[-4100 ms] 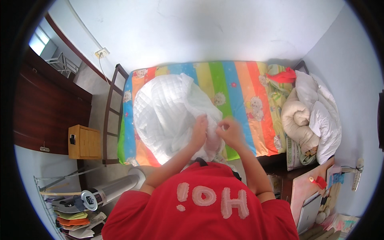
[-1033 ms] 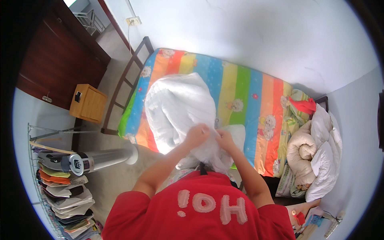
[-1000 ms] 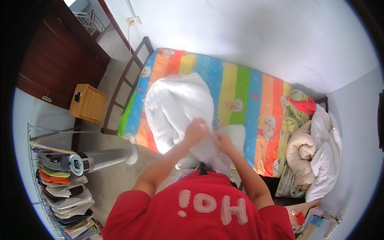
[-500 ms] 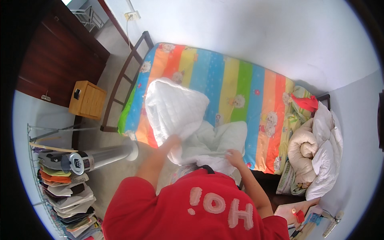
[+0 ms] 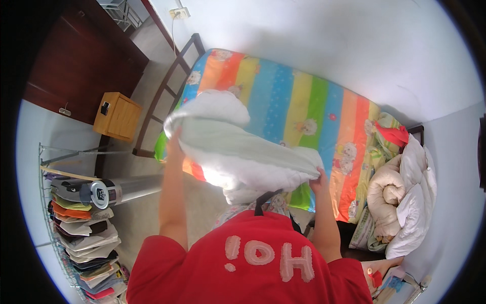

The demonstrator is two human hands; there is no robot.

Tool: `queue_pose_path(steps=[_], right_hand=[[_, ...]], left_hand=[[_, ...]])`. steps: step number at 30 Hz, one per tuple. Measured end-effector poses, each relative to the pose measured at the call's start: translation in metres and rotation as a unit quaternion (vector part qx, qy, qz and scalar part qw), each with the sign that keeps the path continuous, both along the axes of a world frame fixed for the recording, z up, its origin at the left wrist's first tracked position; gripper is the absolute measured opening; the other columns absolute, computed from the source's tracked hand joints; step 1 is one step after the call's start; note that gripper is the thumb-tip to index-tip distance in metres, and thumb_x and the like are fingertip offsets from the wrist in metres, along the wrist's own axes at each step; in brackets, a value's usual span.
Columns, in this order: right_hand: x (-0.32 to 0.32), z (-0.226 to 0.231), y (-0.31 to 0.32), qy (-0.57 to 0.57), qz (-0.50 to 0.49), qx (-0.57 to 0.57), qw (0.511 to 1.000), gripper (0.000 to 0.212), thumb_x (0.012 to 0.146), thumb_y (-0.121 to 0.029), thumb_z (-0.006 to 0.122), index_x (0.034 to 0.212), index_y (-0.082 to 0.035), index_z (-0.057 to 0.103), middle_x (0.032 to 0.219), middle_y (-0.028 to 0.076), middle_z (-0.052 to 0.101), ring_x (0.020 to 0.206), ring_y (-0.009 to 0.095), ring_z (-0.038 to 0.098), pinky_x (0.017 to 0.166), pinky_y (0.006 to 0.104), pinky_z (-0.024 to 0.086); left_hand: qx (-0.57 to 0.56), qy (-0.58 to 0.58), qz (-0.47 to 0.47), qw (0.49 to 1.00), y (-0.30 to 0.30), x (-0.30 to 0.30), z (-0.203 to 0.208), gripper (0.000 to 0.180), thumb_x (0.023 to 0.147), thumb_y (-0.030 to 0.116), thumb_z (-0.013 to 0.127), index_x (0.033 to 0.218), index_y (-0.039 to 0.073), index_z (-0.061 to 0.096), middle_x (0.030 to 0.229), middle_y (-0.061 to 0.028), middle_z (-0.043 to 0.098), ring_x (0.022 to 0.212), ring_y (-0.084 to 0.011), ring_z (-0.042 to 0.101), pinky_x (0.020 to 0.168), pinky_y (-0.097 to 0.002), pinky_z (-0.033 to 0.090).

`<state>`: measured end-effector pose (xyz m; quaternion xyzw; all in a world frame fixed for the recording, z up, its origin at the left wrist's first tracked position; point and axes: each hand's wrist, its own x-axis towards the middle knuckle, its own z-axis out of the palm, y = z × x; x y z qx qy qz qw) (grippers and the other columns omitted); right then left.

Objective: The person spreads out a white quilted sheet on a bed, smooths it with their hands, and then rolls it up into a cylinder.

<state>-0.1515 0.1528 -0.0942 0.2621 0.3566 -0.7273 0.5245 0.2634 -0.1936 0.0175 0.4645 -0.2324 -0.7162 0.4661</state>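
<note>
A white padded quilt [image 5: 238, 152] is stretched between my two hands, lifted above the near side of a bed. My left hand [image 5: 174, 143] grips its left end, the fingers partly hidden by the folds and a little blurred. My right hand [image 5: 319, 180] is closed on the right corner, over the bed's near edge. The quilt's underside hangs in loose folds toward my body, and a rounded part of it lies farther off on the striped sheet. Beneath is a bed sheet [image 5: 304, 109] in bright coloured stripes with cartoon animals.
A brown metal bed frame [image 5: 164, 93] ends the bed at the left. Rolled cream bedding [image 5: 387, 195] and a white quilt [image 5: 412, 218] pile up at the right. Left stand a small wooden cabinet [image 5: 117, 115], a grey-white cylindrical appliance [image 5: 136, 190] and a rack of hanging clothes [image 5: 88, 243].
Both hands have moved farther out and apart, my left hand up and to the left. The quilt, bunched near my body before, is now lifted and pulled wide.
</note>
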Motion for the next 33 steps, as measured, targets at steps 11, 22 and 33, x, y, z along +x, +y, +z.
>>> queue_pose_path(steps=[11,22,33], right_hand=[[-0.063,-0.071,0.162,-0.091,-0.136,0.245,0.956,0.014,0.078,-0.021,0.058,0.084,-0.009,0.059,0.076,0.002,0.061,0.054,0.011,0.052,0.040,0.0184,0.041],[-0.159,0.268,-0.170,0.541,-0.110,-0.062,0.831,0.048,0.090,-0.022,0.045,0.135,-0.015,0.030,0.127,0.008,0.045,0.118,0.021,0.041,0.092,0.0395,0.037],[0.001,-0.161,0.050,0.516,0.457,0.307,0.656,0.037,0.073,-0.036,0.064,0.091,-0.004,0.062,0.076,0.010,0.060,0.069,0.022,0.056,0.062,0.0363,0.045]], left_hand=[[0.331,-0.302,-0.349,0.823,0.110,0.049,-0.226,0.058,0.083,0.052,0.042,0.120,0.008,0.048,0.109,-0.0134,0.059,0.090,-0.0313,0.060,0.074,-0.0602,0.045],[-0.437,-0.154,-0.212,0.860,-0.093,-0.214,0.158,0.059,0.088,0.034,0.051,0.136,0.008,0.030,0.141,-0.0124,0.029,0.130,-0.0239,0.028,0.105,-0.0373,0.023],[0.042,-0.476,-0.397,0.784,0.086,-0.032,-0.230,0.058,0.075,0.033,0.062,0.117,-0.005,0.048,0.115,-0.0228,0.052,0.111,-0.0336,0.049,0.090,-0.0413,0.041]])
